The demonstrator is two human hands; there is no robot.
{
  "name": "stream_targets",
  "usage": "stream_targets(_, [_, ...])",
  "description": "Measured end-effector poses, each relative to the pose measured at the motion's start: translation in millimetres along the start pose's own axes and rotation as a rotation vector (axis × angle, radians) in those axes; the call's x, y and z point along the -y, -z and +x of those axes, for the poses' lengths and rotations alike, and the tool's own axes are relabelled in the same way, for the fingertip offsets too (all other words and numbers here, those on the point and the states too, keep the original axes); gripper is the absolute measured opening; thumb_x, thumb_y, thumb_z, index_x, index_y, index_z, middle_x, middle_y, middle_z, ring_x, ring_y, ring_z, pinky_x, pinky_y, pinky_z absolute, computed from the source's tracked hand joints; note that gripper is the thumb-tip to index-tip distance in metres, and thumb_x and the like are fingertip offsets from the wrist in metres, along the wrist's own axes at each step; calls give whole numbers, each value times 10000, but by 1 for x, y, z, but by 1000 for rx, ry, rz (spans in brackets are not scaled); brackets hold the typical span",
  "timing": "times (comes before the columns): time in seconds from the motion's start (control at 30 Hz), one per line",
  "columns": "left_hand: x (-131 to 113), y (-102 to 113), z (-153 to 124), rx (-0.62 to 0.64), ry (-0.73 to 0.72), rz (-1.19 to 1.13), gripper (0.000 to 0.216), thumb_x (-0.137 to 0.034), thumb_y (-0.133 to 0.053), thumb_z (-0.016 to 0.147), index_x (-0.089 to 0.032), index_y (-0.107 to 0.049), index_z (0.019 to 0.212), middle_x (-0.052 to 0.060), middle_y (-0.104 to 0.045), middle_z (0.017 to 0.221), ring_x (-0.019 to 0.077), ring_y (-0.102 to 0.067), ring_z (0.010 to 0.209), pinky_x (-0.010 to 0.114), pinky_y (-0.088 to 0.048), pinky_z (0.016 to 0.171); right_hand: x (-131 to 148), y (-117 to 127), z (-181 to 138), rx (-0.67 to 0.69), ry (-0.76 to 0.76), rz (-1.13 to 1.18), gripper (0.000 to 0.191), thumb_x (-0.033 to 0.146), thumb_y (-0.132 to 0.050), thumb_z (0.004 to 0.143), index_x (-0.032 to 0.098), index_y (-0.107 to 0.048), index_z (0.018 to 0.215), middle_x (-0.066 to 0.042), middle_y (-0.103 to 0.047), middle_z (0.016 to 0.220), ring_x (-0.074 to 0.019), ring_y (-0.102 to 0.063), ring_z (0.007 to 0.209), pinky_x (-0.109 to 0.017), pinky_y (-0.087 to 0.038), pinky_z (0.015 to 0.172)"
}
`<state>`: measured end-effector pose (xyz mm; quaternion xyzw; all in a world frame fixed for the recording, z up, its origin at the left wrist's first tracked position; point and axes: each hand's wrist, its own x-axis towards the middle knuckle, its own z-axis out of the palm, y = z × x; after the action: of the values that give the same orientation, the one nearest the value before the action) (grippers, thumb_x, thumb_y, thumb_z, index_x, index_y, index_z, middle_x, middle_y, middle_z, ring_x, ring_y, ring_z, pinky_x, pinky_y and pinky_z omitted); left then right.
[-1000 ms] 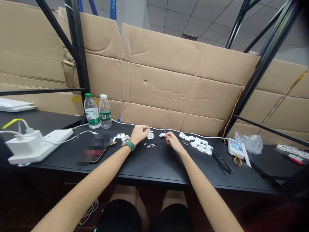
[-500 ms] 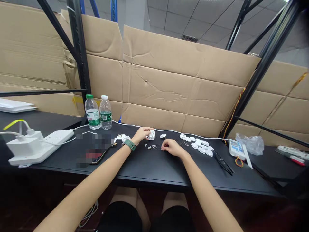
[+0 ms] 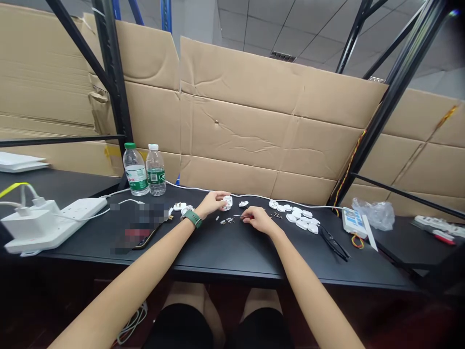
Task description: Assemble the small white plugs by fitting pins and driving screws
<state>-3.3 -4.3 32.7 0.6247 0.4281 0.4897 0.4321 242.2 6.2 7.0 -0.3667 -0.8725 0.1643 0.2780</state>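
Observation:
My left hand (image 3: 213,203), a green watch on its wrist, pinches a small white plug housing (image 3: 227,202) and holds it at the desk's middle. Closed around a thin metallic tool (image 3: 238,216), my right hand (image 3: 255,218) is a little nearer and to the right. The tool's slim tip points left toward the housing, apart from it; its kind is too small to tell. Small metal and white pieces (image 3: 227,221) lie just below the tip. Another white plug part (image 3: 243,204) rests behind my right hand.
On the right lie several white plug covers (image 3: 301,219), tiny screws (image 3: 276,215) and black-framed glasses (image 3: 334,243). Two water bottles (image 3: 156,170) stand back left, near a phone (image 3: 145,240) and a power strip (image 3: 72,218). A white cable (image 3: 196,189) runs along the cardboard wall.
My right hand has lifted slightly, and the tool's tip has moved up from the small metal pieces toward the housing. My left hand keeps the housing in nearly the same place.

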Motion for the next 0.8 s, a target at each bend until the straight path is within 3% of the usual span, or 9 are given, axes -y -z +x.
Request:
stream_targets(0.23, [3, 0, 0, 1, -28, 14, 563, -236, -795, 695, -104, -652, 1223, 141, -743, 1000, 219, -699, 834, 312, -570, 655, 1, 5, -2, 1, -26, -61, 119, 140, -676, 826, 208, -772, 849, -25, -712, 811, -160, -624, 745, -265, -462, 722])
stream_targets(0.4, [6, 0, 1, 8, -46, 47, 544, -254, -802, 690, -116, -671, 1199, 121, -744, 948, 219, -698, 813, 299, -565, 630, 1, 8, -2, 18, -18, -20, 165, 154, -621, 879, 207, -775, 859, -36, -747, 861, -168, -661, 801, -261, -471, 761])
stream_targets(0.57, [6, 1, 0, 16, -41, 49, 547, -278, -828, 666, -102, -685, 1164, 143, -743, 977, 244, -703, 841, 305, -568, 605, 0, 6, -2, 61, -35, -27, 130, 126, -724, 797, 215, -791, 864, -22, -758, 855, -175, -673, 801, -255, -485, 765])
stream_targets(0.8, [6, -2, -1, 102, -66, 55, 518, -269, -819, 678, -99, -711, 1156, 153, -746, 1033, 237, -710, 890, 309, -574, 681, 4, 1, 0, 60, 49, -175, 162, 57, -657, 835, 183, -760, 841, -33, -717, 819, -156, -636, 754, -242, -451, 725])
